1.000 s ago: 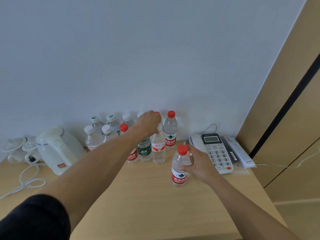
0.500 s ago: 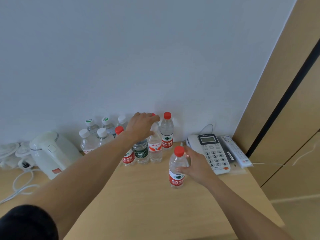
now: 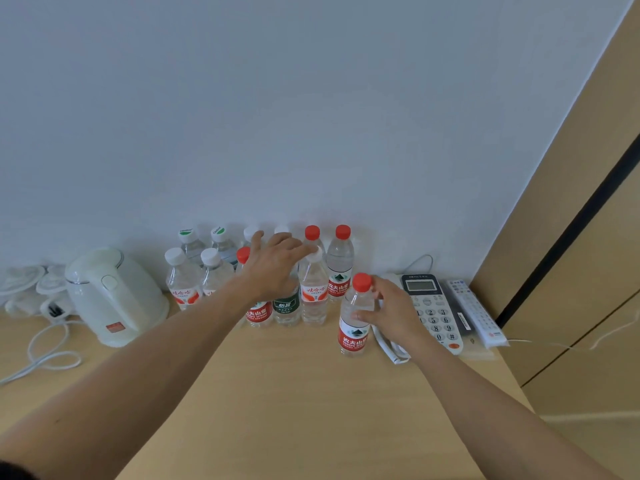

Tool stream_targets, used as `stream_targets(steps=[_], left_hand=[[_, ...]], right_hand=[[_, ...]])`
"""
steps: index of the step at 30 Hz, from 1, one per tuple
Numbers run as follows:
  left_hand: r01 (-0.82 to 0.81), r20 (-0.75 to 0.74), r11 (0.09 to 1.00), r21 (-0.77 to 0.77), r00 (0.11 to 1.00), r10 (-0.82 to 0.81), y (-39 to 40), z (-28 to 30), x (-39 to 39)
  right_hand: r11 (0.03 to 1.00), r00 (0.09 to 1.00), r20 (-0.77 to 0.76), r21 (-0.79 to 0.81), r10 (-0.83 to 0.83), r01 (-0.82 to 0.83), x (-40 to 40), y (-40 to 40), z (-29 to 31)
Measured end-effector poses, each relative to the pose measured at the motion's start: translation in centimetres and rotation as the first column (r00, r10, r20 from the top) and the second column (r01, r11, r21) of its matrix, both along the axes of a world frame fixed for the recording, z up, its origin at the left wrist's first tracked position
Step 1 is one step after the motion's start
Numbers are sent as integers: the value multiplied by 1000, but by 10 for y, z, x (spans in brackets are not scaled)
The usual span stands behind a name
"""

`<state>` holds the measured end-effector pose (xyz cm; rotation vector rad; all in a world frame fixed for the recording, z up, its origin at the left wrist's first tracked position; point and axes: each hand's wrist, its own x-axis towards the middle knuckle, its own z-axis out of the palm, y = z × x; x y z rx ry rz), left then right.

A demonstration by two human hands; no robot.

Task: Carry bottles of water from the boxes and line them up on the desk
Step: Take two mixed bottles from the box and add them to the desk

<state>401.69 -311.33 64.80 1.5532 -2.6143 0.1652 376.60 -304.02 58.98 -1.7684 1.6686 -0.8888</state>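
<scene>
Nearest on the counter stands a red-capped bottle, upright, out in front of the others and just left of the telephone. The right hand is against its right side, fingers curled around the upper body, thumb on the near face. Its long axis is vertical, and the open place at the right end of the front row lies behind it and slightly left, so this hand is the one placed to slide it back. Farther off, the left hand hovers spread and relaxed over the front row, fingertips at the white cap of the red-labelled bottle, gripping nothing. Behind stand two more red-capped bottles and white-capped ones against the wall.
</scene>
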Motion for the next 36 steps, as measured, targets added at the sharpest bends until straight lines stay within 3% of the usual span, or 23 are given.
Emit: stream_targets(steps=[9,13,20,36], left_hand=[[-23,48,996,92,999,19,5,11,-3],[-23,71,995,93,997,17,4,10,-3],[-20,75,995,101,997,13,1,10,-3],[-4,33,990,144,999,-1,-4,11,-1]], right_hand=[[999,997,-77,34,12,-10,13,-63,10],[999,999,-39,38,12,-10,14,-75,9],[1000,1000,16,23,-4,4,13,-76,4],[1000,994,-110,-22,10,-12,17,-76,9]])
